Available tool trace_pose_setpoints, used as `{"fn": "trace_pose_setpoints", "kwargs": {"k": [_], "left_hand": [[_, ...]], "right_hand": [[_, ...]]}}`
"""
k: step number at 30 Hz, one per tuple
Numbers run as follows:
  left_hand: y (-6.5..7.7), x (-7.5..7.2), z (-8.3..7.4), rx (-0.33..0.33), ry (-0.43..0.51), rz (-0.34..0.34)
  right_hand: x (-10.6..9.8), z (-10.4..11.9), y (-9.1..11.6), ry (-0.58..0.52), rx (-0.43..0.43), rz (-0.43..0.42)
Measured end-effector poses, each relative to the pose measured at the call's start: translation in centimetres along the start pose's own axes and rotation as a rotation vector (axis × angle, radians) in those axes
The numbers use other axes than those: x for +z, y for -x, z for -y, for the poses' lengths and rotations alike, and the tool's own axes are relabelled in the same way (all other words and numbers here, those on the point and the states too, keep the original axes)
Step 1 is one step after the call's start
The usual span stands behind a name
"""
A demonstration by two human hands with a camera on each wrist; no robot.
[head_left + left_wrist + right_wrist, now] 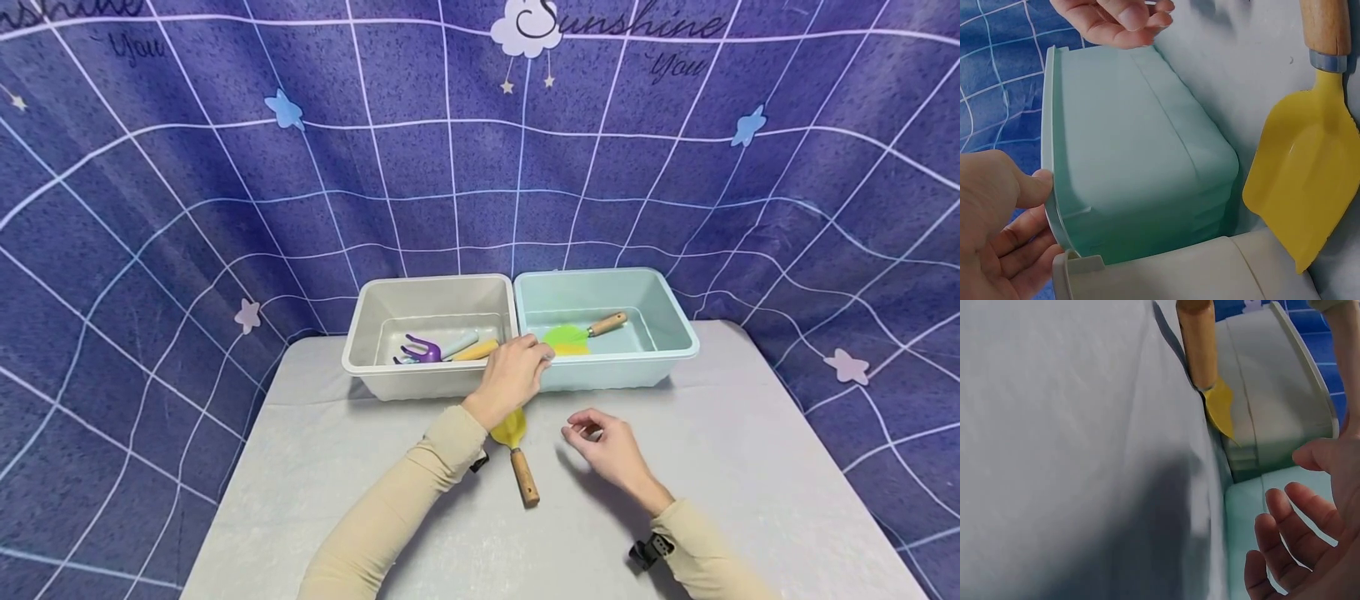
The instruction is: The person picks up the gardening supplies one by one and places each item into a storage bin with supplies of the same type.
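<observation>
My left hand (513, 375) grips the near rim of the light teal bin (622, 369) at its left corner, beside the grey bin (420, 384). In the left wrist view the thumb lies on the rim, with the fingers on its inner side. A yellow garden trowel (524, 475) with a wooden handle lies on the table; in the head view the left wrist partly covers its blade. My right hand (606, 446) hovers in front of the teal bin, fingers loosely bent, holding nothing. In the right wrist view its fingers (1288, 531) are spread apart.
The grey bin holds a purple hand fork (424, 350), a yellow piece (476, 351) and a pale blue piece (460, 342). Inside the teal bin lie a green tool (567, 335) with a wooden handle and something yellow (572, 350). A patterned blue curtain (480, 167) hangs behind.
</observation>
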State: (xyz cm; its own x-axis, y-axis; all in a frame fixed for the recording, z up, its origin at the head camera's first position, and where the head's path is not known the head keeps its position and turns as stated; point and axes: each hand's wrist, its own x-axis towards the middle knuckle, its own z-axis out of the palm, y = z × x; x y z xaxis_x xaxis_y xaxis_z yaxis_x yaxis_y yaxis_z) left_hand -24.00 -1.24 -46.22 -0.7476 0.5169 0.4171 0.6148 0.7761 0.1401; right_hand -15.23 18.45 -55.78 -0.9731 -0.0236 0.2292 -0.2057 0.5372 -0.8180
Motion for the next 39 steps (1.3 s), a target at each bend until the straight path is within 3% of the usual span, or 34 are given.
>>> {"fn": "trace_pose_setpoints", "kwargs": {"k": [26, 39], "left_hand": [[0.1, 0.1, 0.0, 0.006, 0.0, -0.017], [0.1, 0.2, 0.1, 0.014, 0.006, -0.024]], "right_hand": [[3.9, 1.6, 1.5, 0.04, 0.029, 0.171], [5.3, 2.5, 1.8, 0.167, 0.039, 0.156]]}}
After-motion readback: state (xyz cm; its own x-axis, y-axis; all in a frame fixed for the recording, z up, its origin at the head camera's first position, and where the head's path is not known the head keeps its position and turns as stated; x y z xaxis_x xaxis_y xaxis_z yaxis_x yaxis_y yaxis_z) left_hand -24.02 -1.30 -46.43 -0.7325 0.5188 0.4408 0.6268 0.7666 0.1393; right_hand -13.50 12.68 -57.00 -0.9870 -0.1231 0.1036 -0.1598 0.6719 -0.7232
